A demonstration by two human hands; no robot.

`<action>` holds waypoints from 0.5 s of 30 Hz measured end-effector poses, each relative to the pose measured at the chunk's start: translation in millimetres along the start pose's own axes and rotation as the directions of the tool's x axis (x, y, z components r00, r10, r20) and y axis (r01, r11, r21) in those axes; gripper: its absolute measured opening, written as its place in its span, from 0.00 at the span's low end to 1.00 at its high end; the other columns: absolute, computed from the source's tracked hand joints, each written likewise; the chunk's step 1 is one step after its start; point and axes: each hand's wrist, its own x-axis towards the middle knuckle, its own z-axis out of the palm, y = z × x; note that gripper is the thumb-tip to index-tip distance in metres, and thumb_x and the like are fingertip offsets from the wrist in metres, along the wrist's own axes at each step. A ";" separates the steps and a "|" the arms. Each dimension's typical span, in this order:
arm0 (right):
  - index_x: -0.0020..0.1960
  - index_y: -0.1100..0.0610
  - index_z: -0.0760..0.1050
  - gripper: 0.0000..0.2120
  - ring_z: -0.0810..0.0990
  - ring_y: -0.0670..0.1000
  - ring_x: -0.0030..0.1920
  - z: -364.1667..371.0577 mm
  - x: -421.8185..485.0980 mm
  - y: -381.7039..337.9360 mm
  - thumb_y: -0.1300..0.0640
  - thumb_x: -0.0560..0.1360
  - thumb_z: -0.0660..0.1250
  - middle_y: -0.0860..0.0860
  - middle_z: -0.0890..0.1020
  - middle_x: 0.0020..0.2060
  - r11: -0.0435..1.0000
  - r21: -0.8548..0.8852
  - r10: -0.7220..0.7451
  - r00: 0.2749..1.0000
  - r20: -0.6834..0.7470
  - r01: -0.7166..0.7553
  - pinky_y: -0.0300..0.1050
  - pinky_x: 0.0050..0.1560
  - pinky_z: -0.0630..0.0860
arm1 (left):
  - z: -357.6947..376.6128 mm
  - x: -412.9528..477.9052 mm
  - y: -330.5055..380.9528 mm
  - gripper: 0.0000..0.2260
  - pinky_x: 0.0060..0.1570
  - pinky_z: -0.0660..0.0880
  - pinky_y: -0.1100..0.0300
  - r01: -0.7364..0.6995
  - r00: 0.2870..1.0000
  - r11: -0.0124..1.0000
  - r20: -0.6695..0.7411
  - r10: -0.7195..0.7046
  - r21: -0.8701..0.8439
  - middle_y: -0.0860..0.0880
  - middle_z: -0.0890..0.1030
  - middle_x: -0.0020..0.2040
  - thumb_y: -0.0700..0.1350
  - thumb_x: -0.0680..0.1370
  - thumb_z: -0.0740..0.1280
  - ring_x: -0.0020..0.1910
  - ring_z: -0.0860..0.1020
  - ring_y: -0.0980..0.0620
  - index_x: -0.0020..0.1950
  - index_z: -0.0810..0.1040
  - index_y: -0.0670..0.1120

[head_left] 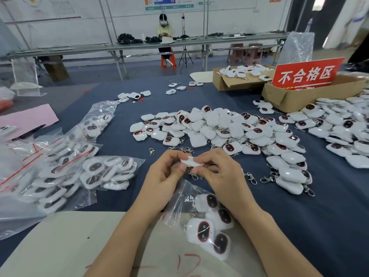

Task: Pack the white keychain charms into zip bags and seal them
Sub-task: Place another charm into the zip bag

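You hold one white charm [190, 162] in both hands, just above the zip bag [177, 204].
Your left hand [167, 172] and right hand [217, 170] each keep a closed grip, fingertips pinching the charm. The bag holds several charms, and the loose pile [219, 126] lies beyond it.

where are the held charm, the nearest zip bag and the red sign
charm [190, 161]: head view, its exposed white edge
zip bag [179, 202]: head view, clear upper wall
red sign [307, 73]: head view, middle of its face
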 end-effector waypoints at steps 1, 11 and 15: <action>0.50 0.52 0.83 0.07 0.83 0.44 0.50 0.7 0.1 -0.1 0.59 0.72 0.76 0.39 0.79 0.47 1.000 0.019 0.010 1.000 -0.012 -0.010 0.40 0.54 0.80 | 0.0 0.6 -0.8 0.15 0.61 0.79 0.55 0.013 1.000 1.000 0.006 -0.013 -0.010 0.51 0.85 0.57 0.35 0.83 0.64 0.59 0.82 0.49 0.51 0.81 0.55; 0.42 0.46 0.81 0.12 0.85 0.46 0.47 0.4 3.5 4.0 0.63 0.71 0.77 0.47 0.86 0.46 0.952 0.218 0.208 0.977 0.054 -0.215 0.44 0.54 0.81 | 0.2 2.1 -4.6 0.18 0.67 0.74 0.51 0.052 0.998 0.988 0.049 -0.045 -0.147 0.50 0.83 0.65 0.40 0.78 0.66 0.66 0.79 0.50 0.68 0.76 0.50; 0.43 0.42 0.77 0.15 0.84 0.46 0.40 -1.5 4.8 4.5 0.61 0.70 0.77 0.47 0.85 0.38 0.954 0.170 0.244 0.969 0.033 -0.246 0.38 0.47 0.79 | 0.9 3.5 -6.5 0.17 0.67 0.74 0.52 0.065 0.998 0.986 0.033 -0.061 -0.155 0.49 0.84 0.62 0.34 0.82 0.64 0.64 0.81 0.50 0.69 0.76 0.48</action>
